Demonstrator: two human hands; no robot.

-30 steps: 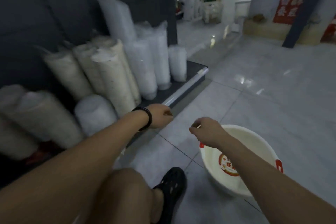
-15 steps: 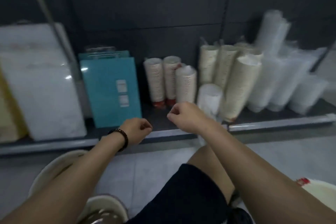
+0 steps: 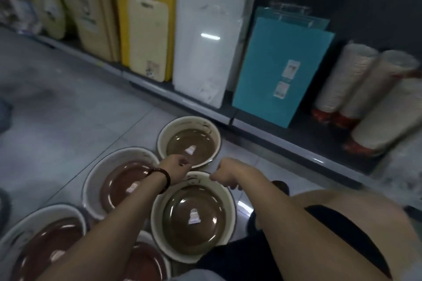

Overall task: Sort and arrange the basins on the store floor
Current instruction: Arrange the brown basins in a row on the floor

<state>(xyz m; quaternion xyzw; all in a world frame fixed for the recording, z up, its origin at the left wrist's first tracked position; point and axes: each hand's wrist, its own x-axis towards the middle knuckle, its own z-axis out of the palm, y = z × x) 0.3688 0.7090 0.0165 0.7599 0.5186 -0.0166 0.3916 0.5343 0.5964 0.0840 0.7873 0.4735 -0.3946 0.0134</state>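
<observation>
Swinging left since half a second back, the view left the cup stacks [image 3: 342, 80] at far right and picked up a cluster of basins on the floor [image 3: 57, 109]. Both hands hung clenched and empty: left hand [image 3: 177, 167] over the near rim of the far basin [image 3: 182, 141], right hand [image 3: 225, 172] over the far rim of the near basin [image 3: 178, 212]. Whether either touched, I could not tell. Those basins sat rim to rim with the left basin [image 3: 118, 182], so a careless lift probably risked clattering the neighbours, or skidding one into the shelf [image 3: 262, 124].
</observation>
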